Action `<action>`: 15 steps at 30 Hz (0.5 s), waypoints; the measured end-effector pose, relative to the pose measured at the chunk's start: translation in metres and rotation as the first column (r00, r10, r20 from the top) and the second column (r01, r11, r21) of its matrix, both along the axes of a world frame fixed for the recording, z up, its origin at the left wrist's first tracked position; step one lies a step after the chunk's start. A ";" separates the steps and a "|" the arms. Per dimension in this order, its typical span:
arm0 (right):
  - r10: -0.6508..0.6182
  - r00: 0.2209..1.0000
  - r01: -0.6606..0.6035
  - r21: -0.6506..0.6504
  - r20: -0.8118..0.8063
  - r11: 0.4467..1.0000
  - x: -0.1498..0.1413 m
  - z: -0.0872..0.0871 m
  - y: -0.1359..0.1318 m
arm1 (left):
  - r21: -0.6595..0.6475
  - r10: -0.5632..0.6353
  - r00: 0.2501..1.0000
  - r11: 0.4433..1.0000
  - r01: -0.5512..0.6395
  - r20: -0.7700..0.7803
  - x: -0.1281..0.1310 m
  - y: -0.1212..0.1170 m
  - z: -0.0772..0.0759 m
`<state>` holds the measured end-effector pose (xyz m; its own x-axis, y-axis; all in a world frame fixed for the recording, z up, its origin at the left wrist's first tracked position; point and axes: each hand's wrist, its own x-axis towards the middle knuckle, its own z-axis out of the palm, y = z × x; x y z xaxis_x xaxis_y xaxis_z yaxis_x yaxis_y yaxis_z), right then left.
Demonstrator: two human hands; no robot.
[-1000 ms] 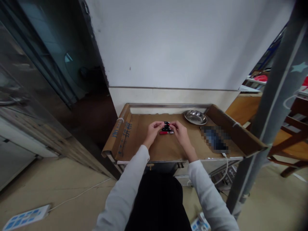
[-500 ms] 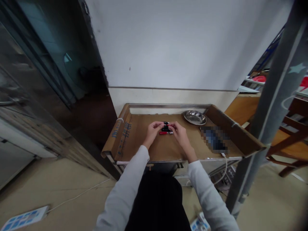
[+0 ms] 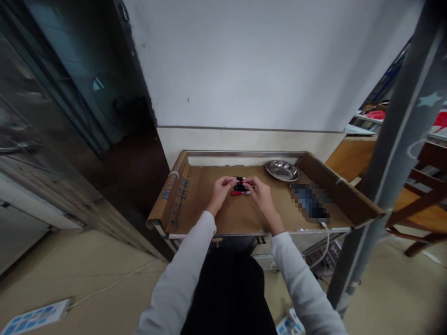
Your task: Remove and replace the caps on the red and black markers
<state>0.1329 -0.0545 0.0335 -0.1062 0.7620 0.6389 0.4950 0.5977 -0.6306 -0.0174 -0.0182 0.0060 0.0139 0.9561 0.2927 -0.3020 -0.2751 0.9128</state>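
Observation:
Several black and red marker pens lie side by side on the cardboard-lined table (image 3: 206, 211). The nearest is a red marker (image 3: 239, 193); a black marker (image 3: 240, 187) lies just behind it. My left hand (image 3: 221, 190) pinches the left end of a marker in this group, thumb against fingers. At the right end, my right hand (image 3: 260, 190) has its fingertips closed on the same marker. My fingers cover much of that marker, so its full colour is hard to make out.
A round steel dish (image 3: 282, 170) stands at the back right of the table. In front of it lies a blurred-out phone-like device (image 3: 310, 202) with a white cable (image 3: 327, 246). Cardboard walls edge both sides, and a grey metal post (image 3: 380, 177) rises at the right.
Both hands hold nearly the same place and pinch over the markers. The view has shifted very slightly.

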 end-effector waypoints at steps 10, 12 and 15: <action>-0.006 0.991 -0.003 -0.064 -0.133 0.998 -0.002 0.001 -0.002 | 0.020 0.014 0.999 1.000 -0.014 -0.035 -0.001 -0.001 0.003; -0.004 0.983 -0.010 -0.075 -0.185 0.997 -0.002 0.000 -0.001 | 0.029 0.008 0.999 1.000 -0.006 -0.048 0.000 -0.002 0.004; 0.010 0.957 -0.041 -0.099 -0.289 0.994 -0.003 -0.002 0.002 | 0.031 0.003 0.999 1.000 -0.001 -0.053 0.000 -0.002 0.005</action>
<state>0.1301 -0.0529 0.0315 0.0505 0.8246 0.5634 0.2687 0.5321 -0.8029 -0.0177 -0.0207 0.0112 0.0285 0.9467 0.3208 -0.2527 -0.3036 0.9187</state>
